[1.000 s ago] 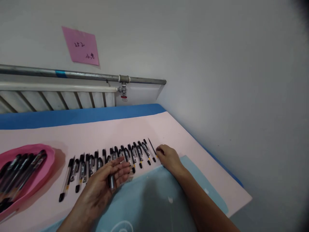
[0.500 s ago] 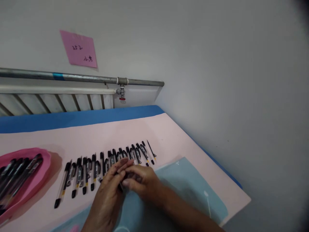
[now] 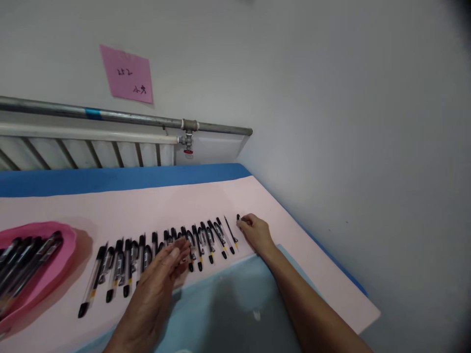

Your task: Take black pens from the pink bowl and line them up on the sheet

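Observation:
A row of several black-capped clear pens (image 3: 154, 250) lies on a pink sheet (image 3: 206, 201). At the row's right end rests a thin bare refill (image 3: 231, 229). My right hand (image 3: 254, 233) is at that end, its fingers pinched on a small black pen piece (image 3: 238, 217) just right of the refill. My left hand (image 3: 162, 274) reaches over the middle of the row with its fingers stretched out, fingertips above the pens. I cannot see anything held in it.
A pink tray (image 3: 55, 235) with several more black pens sits at the far left. A light blue mat (image 3: 228, 294) covers the near part of the table. Behind are the blue table edge (image 3: 128, 177), a radiator, a metal pipe (image 3: 110, 115) and a pink note. A wall stands close on the right.
Half a second ago both hands met over the middle of the row. My right hand has since moved right to the end of the row with a small black piece; my left stayed.

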### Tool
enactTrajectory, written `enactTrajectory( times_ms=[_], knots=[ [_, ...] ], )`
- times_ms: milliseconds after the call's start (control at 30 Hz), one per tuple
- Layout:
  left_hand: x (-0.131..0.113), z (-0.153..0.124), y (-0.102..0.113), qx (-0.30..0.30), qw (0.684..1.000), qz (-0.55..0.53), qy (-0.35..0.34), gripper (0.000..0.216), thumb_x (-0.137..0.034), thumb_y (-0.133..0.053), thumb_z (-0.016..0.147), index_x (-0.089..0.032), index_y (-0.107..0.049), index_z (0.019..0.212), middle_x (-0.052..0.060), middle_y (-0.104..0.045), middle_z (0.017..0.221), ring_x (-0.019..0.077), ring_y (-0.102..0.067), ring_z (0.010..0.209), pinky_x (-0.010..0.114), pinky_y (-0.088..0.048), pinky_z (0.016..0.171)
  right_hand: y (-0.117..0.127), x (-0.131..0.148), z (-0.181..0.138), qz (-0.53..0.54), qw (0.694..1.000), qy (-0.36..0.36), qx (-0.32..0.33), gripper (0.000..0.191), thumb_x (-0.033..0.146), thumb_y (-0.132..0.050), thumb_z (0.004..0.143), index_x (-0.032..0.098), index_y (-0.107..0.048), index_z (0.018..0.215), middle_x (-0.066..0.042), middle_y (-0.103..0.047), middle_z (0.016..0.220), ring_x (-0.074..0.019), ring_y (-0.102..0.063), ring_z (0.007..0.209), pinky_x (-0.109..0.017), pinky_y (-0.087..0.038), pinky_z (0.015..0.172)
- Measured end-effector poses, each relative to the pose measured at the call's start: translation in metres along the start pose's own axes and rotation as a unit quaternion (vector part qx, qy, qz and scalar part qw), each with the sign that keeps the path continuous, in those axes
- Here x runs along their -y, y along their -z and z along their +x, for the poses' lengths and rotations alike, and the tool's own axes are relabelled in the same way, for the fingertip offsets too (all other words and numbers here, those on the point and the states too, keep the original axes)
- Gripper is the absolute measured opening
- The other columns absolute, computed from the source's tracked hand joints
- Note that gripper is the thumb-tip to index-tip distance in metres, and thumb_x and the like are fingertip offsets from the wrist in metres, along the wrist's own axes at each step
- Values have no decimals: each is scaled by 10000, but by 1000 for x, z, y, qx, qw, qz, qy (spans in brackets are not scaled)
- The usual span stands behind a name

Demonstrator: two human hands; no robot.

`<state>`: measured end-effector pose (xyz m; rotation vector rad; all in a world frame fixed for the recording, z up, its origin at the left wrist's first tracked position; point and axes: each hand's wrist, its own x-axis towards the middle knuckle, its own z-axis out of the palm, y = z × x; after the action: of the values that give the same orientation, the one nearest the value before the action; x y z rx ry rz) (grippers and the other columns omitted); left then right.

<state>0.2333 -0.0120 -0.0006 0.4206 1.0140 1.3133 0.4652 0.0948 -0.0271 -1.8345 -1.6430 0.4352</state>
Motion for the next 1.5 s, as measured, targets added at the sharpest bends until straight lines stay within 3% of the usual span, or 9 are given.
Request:
enactTrajectory(
  times_ms=[333, 500, 667, 933, 1500],
  knots=[
    [5, 10, 12, 4, 999, 20, 25, 342, -369, -649, 689, -162, -650, 962, 112, -631, 1082, 231, -574, 1002, 373, -437, 867, -5, 5, -6, -111, 988, 87, 57, 243, 281, -440, 801, 180, -661, 798, -60, -668, 852, -163, -580, 804, -247, -374, 719],
    [-7, 15, 18, -34, 999, 15, -5, 322, -336, -648, 681, -151, -650, 943, 110, -641, 1056, 225, -587, 978, 327, -480, 799, -6, 9, -13, -136, 982, 108, 79, 235, 258, -435, 805, 188, -658, 823, -53, -671, 856, -158, -583, 801, -234, -371, 705],
    [-30, 21, 27, -83, 995, -15, -51, 257, -312, -636, 661, -142, -656, 853, 88, -664, 967, 209, -617, 887, 271, -517, 693, -8, 13, -16, -138, 981, 109, 85, 238, 260, -427, 813, 195, -655, 830, -40, -677, 841, -144, -588, 764, -218, -373, 669],
    [-60, 23, 43, -136, 987, 4, -89, 138, -237, -561, 725, -169, -650, 805, 61, -667, 911, 185, -617, 872, 232, -527, 667, -5, 7, -17, -128, 985, 94, 70, 258, 254, -405, 817, 197, -657, 819, -30, -680, 758, -142, -591, 688, -218, -370, 616],
    [-67, 36, 64, -127, 985, -2, -113, 115, -197, -621, 647, -168, -653, 754, 37, -649, 818, 151, -622, 731, 196, -532, 578, -4, 13, -24, -81, 991, 75, 72, 272, 277, -388, 799, 200, -648, 805, -4, -647, 635, -132, -593, 599, -218, -407, 575]
  ],
)
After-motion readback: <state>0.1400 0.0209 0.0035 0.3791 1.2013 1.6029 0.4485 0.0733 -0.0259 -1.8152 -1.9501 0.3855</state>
